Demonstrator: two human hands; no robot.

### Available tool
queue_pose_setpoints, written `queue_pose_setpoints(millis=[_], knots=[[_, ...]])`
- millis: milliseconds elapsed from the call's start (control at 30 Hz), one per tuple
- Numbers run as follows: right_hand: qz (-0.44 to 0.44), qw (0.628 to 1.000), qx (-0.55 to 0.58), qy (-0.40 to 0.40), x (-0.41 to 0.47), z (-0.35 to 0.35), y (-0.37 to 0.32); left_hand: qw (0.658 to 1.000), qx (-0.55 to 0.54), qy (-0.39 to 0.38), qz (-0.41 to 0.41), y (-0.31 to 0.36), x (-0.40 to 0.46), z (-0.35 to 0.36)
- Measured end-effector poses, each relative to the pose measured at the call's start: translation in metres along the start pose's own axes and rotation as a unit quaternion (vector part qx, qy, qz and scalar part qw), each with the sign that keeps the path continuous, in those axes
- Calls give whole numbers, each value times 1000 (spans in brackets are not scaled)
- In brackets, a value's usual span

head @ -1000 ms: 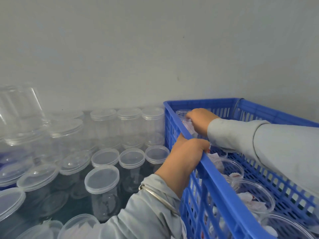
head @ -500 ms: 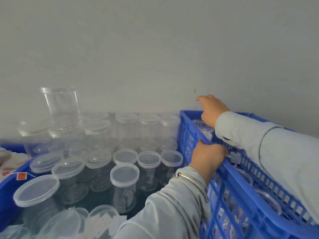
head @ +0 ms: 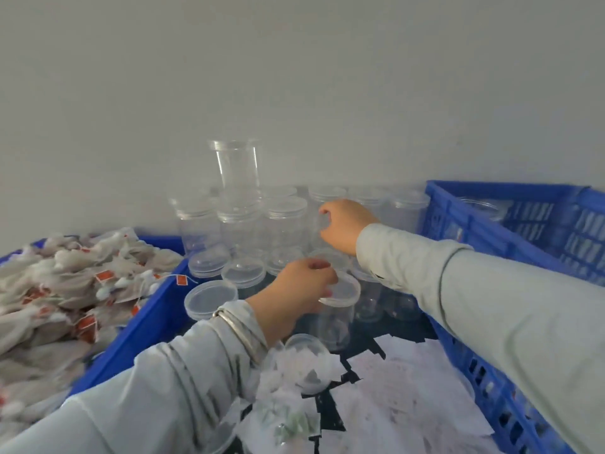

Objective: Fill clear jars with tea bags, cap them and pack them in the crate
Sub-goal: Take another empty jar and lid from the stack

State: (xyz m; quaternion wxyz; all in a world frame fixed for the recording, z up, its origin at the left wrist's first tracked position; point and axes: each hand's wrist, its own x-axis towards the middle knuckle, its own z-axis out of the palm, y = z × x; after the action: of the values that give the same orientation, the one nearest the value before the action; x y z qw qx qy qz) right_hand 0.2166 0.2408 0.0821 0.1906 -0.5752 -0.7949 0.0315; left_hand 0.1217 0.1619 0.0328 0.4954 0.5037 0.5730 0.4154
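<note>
Many capped clear jars [head: 284,217] stand in rows against the wall, with one uncapped jar [head: 237,165] stacked on top. My left hand [head: 299,290] grips the lid edge of a capped jar [head: 340,309] in the front row. Farther back, my right hand [head: 343,226] curls its fingers and thumb round the side of a back-row jar [head: 319,224]. The blue crate [head: 484,231] stands to the right, and a clear jar [head: 484,208] shows dimly inside it. Tea bags [head: 65,290] with red tags are heaped in a blue bin [head: 147,319] on the left.
An open jar [head: 306,362] holding white paper slips sits just under my left wrist. More white slips [head: 399,398] lie scattered on the dark surface in front. A plain grey wall closes off the back.
Both hands left the blue crate and moved left to the jar rows. The left hand let go of the crate rim and took a front jar; the right closed round a back-row jar.
</note>
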Motion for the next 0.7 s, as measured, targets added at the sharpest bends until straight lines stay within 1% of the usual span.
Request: queue_pose_setpoints(millis=[33, 100, 200, 267, 300, 367, 400, 433, 500, 533, 633, 700], knots=[[27, 998, 59, 20, 5, 17, -10, 1000, -8, 11, 0, -9, -1, -21], [101, 980, 171, 27, 16, 48, -30, 1000, -13, 26, -8, -26, -11, -62], [173, 947, 266, 43, 33, 78, -47, 998, -22, 49, -23, -49, -29, -109], [196, 936, 288, 53, 43, 90, -51, 996, -40, 74, -21, -67, -37, -131], [207, 932, 290, 58, 46, 94, -51, 994, -69, 77, -23, -75, -40, -139], [240, 930, 270, 75, 50, 102, -51, 985, -155, 56, -46, -84, -44, -151], [259, 929, 253, 80, 50, 104, -51, 980, -185, 44, -58, -85, -45, -156], [274, 928, 242, 79, 49, 106, -52, 978, -192, 45, -63, -87, -43, -161], [284, 925, 237, 87, 46, 108, -54, 974, -209, 68, -56, -86, -38, -170], [280, 922, 246, 105, 44, 109, -54, 971, -217, 79, -56, -86, -37, -173], [224, 896, 312, 222, 29, 105, -56, 974, -205, 80, -45, -87, -38, -175], [179, 879, 345, 277, 8, 102, -60, 979, -187, 78, -23, -87, -39, -171]])
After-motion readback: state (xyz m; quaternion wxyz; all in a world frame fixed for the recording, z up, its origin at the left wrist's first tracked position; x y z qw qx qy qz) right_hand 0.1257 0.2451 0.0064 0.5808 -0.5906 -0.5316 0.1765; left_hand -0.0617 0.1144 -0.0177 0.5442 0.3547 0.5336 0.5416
